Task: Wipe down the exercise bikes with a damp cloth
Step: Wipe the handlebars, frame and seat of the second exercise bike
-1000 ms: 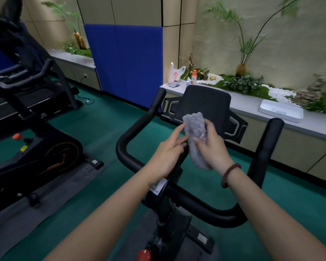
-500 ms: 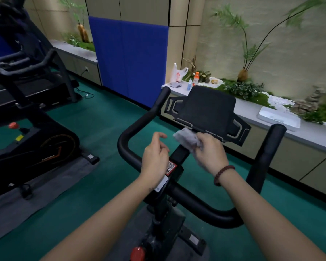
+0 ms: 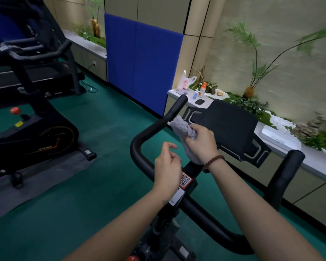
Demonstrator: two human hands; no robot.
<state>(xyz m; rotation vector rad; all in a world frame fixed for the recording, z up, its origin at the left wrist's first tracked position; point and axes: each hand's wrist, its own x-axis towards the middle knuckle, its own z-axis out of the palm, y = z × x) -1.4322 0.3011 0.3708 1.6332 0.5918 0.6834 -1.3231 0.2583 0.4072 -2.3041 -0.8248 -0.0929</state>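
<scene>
Head view: the fingers (image 3: 195, 129) of the right hand (image 3: 202, 143) are curled tight round the grey cloth (image 3: 181, 127), which is bunched into a wad with a tail hanging below the palm. The fingers (image 3: 170, 145) of the left hand (image 3: 167, 166) are loosely bent and hold nothing. That hand hovers over the stem of the exercise bike (image 3: 186, 187), just above its coded sticker.

A second ago both hands worked the cloth together in front of the black tablet holder (image 3: 230, 127). Half a second ago the left hand had let go. Now the right hand has carried the wad up and to the left, so its free edge lies at the left horn of the handlebar (image 3: 158, 127). It seems to touch the bar, though I cannot tell how firmly it presses.

I read this as the folding being done and the wiping proper starting on that horn. The rest of the bar, the holder and the frame look not yet covered. The second bike (image 3: 36, 138) stands well apart on its grey mat. The table (image 3: 309, 163) behind carries bottles (image 3: 201, 90) and a phone (image 3: 199, 102), out of the way of the work.
</scene>
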